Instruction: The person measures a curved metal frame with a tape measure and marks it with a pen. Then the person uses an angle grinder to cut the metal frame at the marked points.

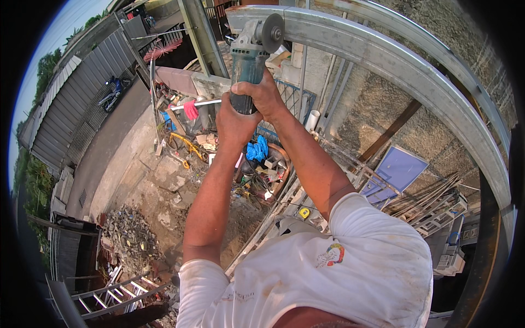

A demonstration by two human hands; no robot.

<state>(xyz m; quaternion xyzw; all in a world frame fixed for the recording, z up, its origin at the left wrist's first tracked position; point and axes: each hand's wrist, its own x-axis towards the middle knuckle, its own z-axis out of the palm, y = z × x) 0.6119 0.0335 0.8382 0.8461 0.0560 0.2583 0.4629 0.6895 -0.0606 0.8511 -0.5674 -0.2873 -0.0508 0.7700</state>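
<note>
Both my hands hold an angle grinder (246, 68) with a dark green body, raised in front of me. My left hand (234, 124) is wrapped round the lower end of its body. Higher up, my right hand (263, 94) grips it with the thumb across the front. The grinder's dark round disc (272, 33) stands beside the left end of a long grey metal beam (377, 46). Whether the disc touches the beam, I cannot tell.
The beam curves across the top and right. Far below are a rubble heap (128, 238), a ladder (117, 295), a blue plastic bag (257, 148) and a blue-violet panel (395, 170). A yellow tape measure (304, 212) shows near my waist. A motorcycle (114, 93) stands by the fence.
</note>
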